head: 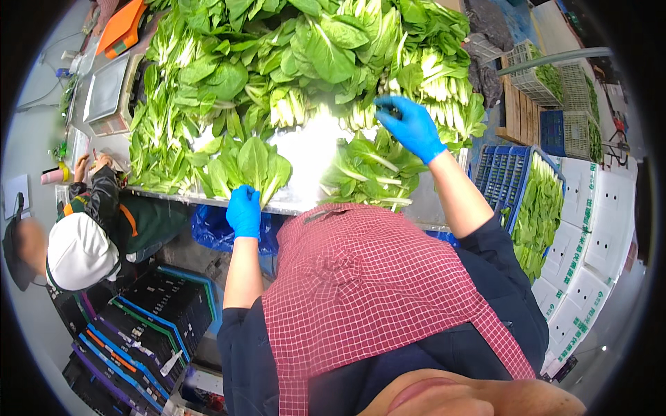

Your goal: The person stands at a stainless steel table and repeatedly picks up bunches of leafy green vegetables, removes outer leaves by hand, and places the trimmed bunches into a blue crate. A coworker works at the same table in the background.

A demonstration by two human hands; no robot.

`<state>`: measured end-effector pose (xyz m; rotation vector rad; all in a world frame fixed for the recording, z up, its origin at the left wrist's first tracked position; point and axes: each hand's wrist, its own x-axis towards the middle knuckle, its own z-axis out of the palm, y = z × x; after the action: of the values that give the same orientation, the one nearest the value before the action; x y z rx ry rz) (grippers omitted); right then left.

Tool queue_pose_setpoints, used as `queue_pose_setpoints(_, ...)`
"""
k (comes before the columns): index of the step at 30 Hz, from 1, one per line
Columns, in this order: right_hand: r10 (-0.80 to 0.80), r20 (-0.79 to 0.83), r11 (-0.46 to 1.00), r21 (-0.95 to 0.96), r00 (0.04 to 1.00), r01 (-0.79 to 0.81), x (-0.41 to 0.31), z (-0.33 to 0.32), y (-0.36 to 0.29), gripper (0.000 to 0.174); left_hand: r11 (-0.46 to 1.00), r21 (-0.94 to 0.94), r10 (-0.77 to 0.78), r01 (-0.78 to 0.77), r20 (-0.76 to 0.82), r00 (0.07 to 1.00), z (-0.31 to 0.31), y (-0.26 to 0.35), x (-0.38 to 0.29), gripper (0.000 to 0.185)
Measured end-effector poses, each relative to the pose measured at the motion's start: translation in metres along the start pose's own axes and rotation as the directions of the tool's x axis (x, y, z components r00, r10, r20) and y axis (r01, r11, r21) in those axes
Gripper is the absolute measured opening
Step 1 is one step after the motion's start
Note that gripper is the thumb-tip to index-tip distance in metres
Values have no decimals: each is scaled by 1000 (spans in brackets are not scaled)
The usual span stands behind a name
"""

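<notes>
My left hand point(244, 211), in a blue glove, is closed on the stem end of a bunch of leafy greens point(255, 167) at the near edge of a metal table point(291, 204). The leaves fan out away from me. My right hand point(410, 125), also blue-gloved, is raised above the table with thumb and fingers curved and apart; I see nothing in it. Behind it lie stacked greens with pale stems point(439, 78). Loose greens point(372, 169) lie nearer me, below that hand. A large heap of greens point(223, 78) covers the far side.
A person in a white hood point(83, 252) works at the left, near a scale point(109, 86) and an orange tray point(120, 26). Blue bags hang under the table. At the right are a blue crate point(502, 182) of greens and stacked white boxes point(609, 223). Black crates point(151, 312) stand lower left.
</notes>
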<state>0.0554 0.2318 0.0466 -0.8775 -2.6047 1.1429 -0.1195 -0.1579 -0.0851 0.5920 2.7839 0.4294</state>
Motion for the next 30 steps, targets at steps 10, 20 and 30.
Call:
queue_pose_setpoints(10, -489, -354, 757, -626, 797, 187, 125, 12, -80, 77, 931, -338, 80, -140, -187, 979, -31, 41, -18, 19)
queue_pose_setpoints(20, -186, -286, 969, 103, 940, 223, 67, -9, -35, 53, 705, -564, 410, -430, -171, 896, -68, 155, 32, 41)
queue_pose_setpoints(30, 19, 258, 710, 677, 966, -195, -19, -30, -19, 51, 571, -246, 762, -783, -197, 617, -62, 253, 60, 54)
